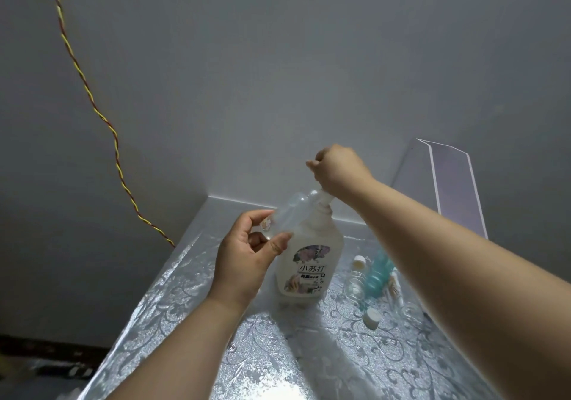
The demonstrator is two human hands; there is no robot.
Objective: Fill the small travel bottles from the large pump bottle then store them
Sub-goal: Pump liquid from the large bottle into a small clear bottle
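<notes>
The large pump bottle, milky white with a flowered label, stands upright on the silver patterned table. My right hand is closed over its pump head, which the fist hides. My left hand holds a small clear travel bottle tilted, its mouth up against the pump nozzle. To the right of the big bottle lie a teal travel bottle, a clear travel bottle and two white caps, partly hidden by my right forearm.
A clear acrylic stand leans at the back right by the wall. A twisted red and yellow wire hangs down the wall to the table's left edge. The floor shows dark at lower left.
</notes>
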